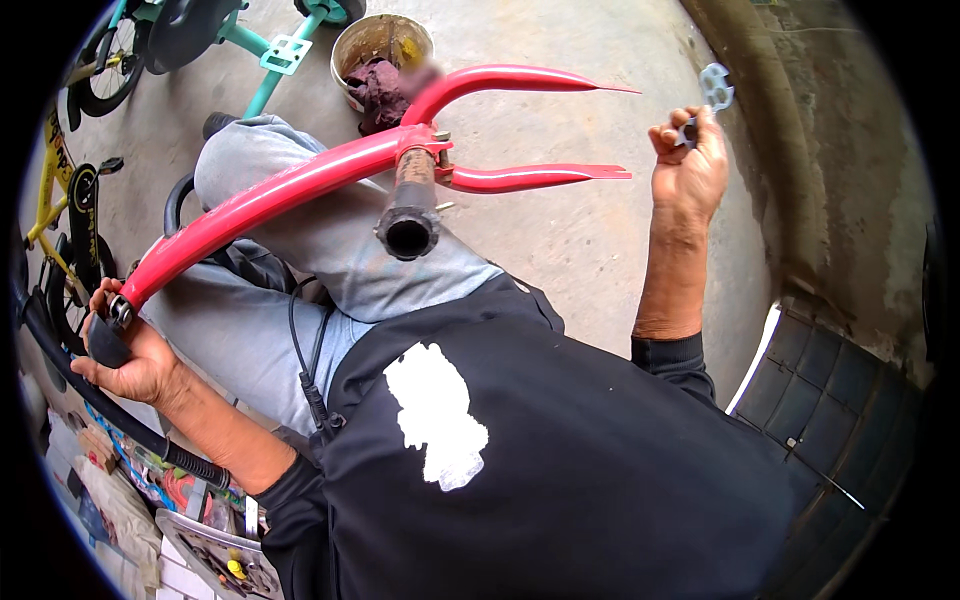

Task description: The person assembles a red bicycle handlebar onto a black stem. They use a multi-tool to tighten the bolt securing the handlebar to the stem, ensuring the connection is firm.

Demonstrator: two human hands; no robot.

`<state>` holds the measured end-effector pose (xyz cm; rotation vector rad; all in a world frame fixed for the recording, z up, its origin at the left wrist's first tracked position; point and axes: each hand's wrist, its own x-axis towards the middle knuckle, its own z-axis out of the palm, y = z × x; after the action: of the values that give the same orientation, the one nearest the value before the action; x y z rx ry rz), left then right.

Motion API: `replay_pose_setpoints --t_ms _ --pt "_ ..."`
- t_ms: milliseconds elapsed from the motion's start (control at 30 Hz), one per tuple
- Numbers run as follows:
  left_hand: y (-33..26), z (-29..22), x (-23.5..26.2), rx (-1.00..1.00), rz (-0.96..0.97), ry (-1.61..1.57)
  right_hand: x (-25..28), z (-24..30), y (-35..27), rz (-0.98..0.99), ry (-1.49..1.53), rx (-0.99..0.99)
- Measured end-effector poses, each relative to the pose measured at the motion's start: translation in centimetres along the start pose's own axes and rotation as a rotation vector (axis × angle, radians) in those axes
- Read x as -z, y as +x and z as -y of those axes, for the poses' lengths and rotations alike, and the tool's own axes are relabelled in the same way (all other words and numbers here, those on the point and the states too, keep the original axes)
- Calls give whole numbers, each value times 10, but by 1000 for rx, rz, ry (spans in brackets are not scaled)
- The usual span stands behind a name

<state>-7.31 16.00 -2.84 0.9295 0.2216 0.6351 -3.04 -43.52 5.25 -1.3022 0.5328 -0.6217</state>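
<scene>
A red bicycle frame (275, 190) with a long curved tube lies slantwise across my lap. Its far end splits into two prongs, and a rusty, dark-rimmed short tube (412, 205) hangs below the joint. My left hand (140, 360) is closed around the frame's lower left end, beside a metal clamp and a dark rounded piece (106, 342). Out to the right, clear of the frame, my right hand (692, 165) is raised and pinches a flat grey wrench with several holes (716, 88). Part of the wrench is hidden behind the fingers.
A bucket (385, 35) with a dark red cloth (378, 92) stands beyond the frame. At the far left are a turquoise bicycle (270, 60) and a yellow one (50, 190). A tray of small tools (205, 545) lies at lower left. Along the right runs a wall (850, 130).
</scene>
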Motion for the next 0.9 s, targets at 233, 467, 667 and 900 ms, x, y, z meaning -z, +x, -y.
replay_pose_setpoints --t_ms 233,467,667,900 --pt "13 4 19 78 31 -70 -60 71 -37 1308 761 -129" --pt "1 -8 23 8 1 36 -109 91 -101 1750 1039 -349" --pt "5 7 10 31 14 33 -114 111 -119 1765 1052 -492" --pt "1 3 13 9 -28 -10 -118 115 -112 1720 1057 -733"
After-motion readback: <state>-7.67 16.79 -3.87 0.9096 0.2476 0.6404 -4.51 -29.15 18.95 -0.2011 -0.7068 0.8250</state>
